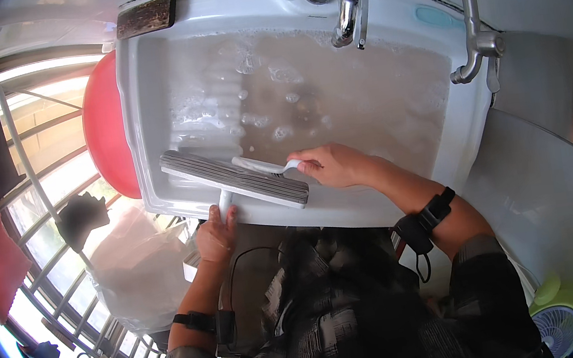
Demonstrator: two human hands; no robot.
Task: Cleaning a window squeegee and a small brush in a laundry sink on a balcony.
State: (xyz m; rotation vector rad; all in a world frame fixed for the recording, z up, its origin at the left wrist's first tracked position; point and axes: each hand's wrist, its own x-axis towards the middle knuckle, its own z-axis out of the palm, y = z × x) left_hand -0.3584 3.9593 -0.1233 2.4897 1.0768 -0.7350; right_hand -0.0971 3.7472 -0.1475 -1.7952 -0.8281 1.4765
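Note:
My left hand is closed round the short white handle of a flat mop head with a grey striped face. The mop head lies tilted over the near left edge of a white sink, its face turned up. My right hand grips the white handle of a small scrub brush. The brush's head is at the mop head's far long edge; its bristles are mostly hidden. Cloudy, sudsy water fills much of the sink, beyond both hands.
A chrome tap reaches over the sink's far side, and a second tap stands at the right. A dark wooden block rests on the far left corner. Beside the sink are a red basin and, low right, a green fan.

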